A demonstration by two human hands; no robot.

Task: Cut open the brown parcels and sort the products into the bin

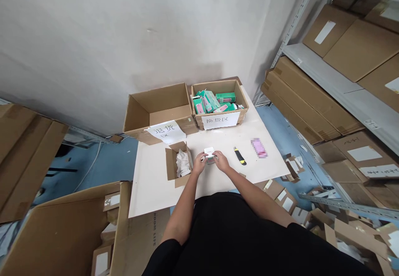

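pink item (259,147) pixelated, print (209,152) on white piece (208,149) too small to read, lower-left carton (71,234) cut off

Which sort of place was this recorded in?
Probably a warehouse or stockroom corner for returned goods: metal shelving stacked with cardboard cartons, and a worktable with two open boxes fronted by handwritten Chinese signs, "returns area" and "exchange area".
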